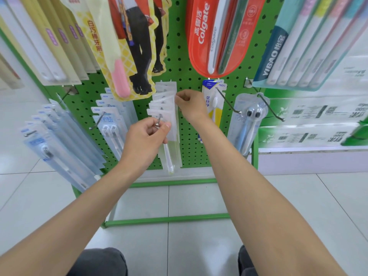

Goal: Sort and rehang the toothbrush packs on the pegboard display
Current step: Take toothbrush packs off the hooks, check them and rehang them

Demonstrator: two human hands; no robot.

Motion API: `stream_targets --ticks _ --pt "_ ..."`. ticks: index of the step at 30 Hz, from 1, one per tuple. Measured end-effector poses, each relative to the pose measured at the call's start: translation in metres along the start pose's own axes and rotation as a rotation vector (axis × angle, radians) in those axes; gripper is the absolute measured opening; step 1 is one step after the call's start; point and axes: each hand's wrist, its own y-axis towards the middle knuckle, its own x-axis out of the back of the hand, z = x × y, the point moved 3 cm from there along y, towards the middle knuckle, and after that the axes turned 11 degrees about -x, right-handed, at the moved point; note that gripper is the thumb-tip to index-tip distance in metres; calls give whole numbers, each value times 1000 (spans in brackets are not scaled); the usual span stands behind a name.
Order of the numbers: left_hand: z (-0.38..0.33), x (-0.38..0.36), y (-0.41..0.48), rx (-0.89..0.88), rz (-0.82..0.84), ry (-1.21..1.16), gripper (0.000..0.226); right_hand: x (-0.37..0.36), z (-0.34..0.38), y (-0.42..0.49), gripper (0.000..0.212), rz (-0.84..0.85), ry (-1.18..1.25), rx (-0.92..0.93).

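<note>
Green pegboard (177,60) over white floor tiles (199,198); my left hand (147,137) and right hand (191,105) pinch clear packs (164,101) mid-board.

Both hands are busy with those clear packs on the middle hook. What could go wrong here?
The left hand pinches the front clear pack right at the hook tip, so it may slip off and drop. The right hand pinches the packs behind, which might slide forward together.

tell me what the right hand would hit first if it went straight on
The hanging translucent packs: the right hand points left into their right edge and seems to pinch one, though depth is unclear.
</note>
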Motion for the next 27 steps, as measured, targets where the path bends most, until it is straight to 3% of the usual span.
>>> stream_targets --ticks 9,20,27 --pt "1 -2 0 -2 7 -23 17 12 6 -9 11 -51 34 35" --pt "1 -8 -8 23 0 -21 29 42 -16 -53 11 -103 -176 -64" --pt "-3 -17 -32 27 89 37 15 56 -30 -112 14 -23 -326 -90"
